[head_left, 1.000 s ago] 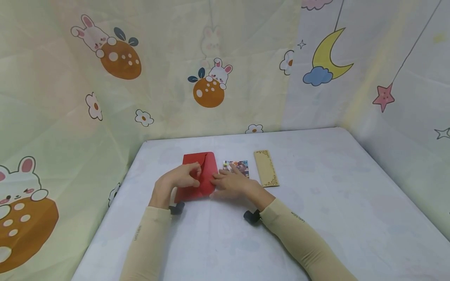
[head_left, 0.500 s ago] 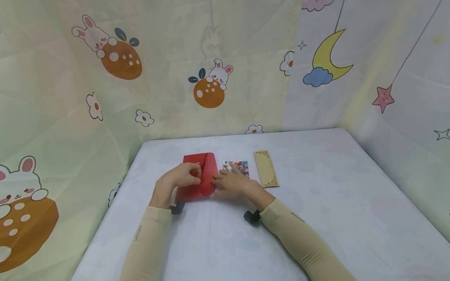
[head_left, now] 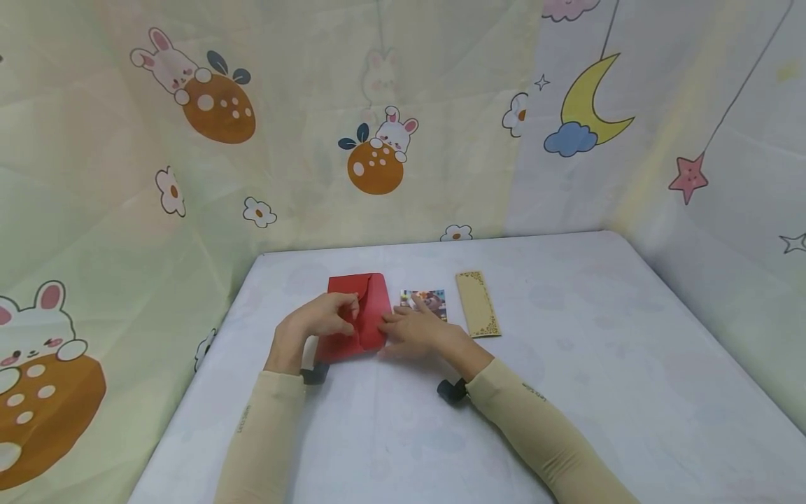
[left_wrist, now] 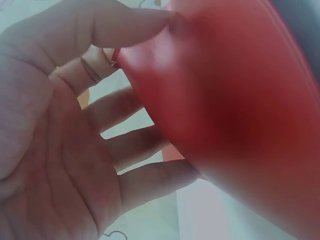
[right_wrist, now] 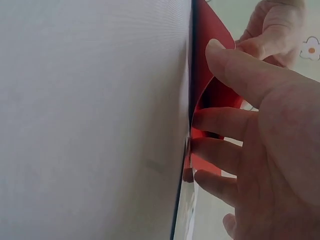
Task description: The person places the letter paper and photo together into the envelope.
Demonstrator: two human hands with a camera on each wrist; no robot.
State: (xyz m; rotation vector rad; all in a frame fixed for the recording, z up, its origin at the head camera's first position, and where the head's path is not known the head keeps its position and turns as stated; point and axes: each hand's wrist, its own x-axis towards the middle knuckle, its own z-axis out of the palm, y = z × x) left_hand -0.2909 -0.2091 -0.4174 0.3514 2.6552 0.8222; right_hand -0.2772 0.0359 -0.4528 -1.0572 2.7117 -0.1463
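Note:
A red envelope (head_left: 376,301) lies on the table, its flap side to the right. My left hand (head_left: 317,316) is over its left part, pinching the raised edge of the red paper (left_wrist: 215,100) between thumb and fingers in the left wrist view. My right hand (head_left: 418,332) rests at the envelope's right edge, fingers stretched out. Seen from the right wrist, the red paper (right_wrist: 207,37) bows up with a dark gap beneath, and the right fingertips touch its edge. A small colourful picture card (head_left: 436,301) is partly covered by the right hand.
A tan, gold-patterned long card (head_left: 478,302) lies right of the picture card. The white-covered table (head_left: 567,392) is bounded by printed fabric walls (head_left: 302,140) at the back and sides.
Both hands stay almost in place. The left fingers shift very slightly on the red envelope; the cards have not moved on the table.

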